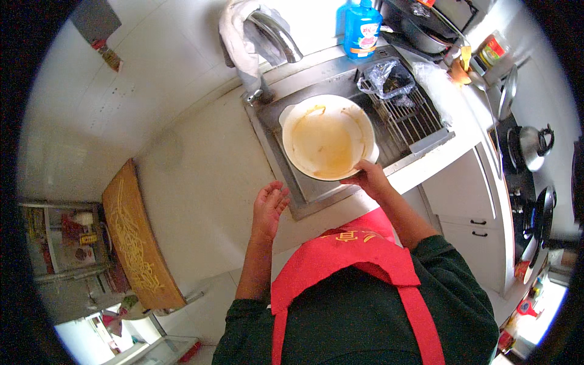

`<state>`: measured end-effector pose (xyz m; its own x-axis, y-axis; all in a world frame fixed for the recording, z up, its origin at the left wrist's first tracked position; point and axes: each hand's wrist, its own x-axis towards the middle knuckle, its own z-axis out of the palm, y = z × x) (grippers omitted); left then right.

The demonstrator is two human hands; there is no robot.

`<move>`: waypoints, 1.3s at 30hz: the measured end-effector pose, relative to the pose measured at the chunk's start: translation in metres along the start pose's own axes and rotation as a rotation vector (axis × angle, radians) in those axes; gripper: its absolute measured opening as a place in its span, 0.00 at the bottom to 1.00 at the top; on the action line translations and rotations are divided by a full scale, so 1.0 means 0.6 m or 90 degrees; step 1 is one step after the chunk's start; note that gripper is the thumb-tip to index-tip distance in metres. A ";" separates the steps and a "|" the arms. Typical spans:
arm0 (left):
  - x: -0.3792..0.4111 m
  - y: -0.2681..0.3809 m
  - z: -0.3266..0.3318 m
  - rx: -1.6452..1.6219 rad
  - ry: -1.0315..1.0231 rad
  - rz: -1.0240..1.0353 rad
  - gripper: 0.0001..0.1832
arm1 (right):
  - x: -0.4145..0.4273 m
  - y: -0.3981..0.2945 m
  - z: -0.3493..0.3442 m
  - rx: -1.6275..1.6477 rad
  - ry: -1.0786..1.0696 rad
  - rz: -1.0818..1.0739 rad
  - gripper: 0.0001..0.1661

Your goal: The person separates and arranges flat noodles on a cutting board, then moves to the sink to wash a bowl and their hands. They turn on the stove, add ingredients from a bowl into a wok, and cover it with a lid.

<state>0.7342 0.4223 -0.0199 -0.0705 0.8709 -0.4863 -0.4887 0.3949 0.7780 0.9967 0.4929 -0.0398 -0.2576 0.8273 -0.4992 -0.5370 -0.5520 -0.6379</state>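
A round white pot (325,134) with yellowish-brown residue inside is held over the stainless steel sink (301,189). My right hand (370,179) grips its near right rim. Apart from the pot, my left hand (271,200) hovers by the sink's left front edge with its fingers spread and nothing in them. Behind the pot, a chrome faucet (276,39) with a pale cloth (235,39) draped on it curves over the counter. I cannot tell whether the pot touches the sink beneath it.
A blue detergent bottle (362,34) stands behind the sink. On its right side, a metal rack (401,121) bears a plastic-lined container (388,80). A wooden board (137,237) with noodle-like strands sits far left. A kettle (533,148) is on the stove at right.
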 end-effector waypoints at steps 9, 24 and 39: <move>0.023 -0.024 0.072 0.013 -0.145 -0.087 0.26 | -0.086 0.009 0.021 0.055 0.083 0.010 0.24; -0.051 -0.125 0.449 0.002 -0.452 -0.211 0.32 | -0.381 -0.111 -0.111 0.286 0.159 -0.301 0.25; -0.289 -0.345 1.057 0.243 -0.808 -0.317 0.32 | -0.786 -0.399 -0.518 0.137 0.473 -0.426 0.25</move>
<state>1.3993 0.3751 0.1555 0.9548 0.2061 -0.2140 0.0456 0.6100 0.7911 1.4965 0.2026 0.1664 0.6721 0.6450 -0.3637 -0.5399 0.0906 -0.8369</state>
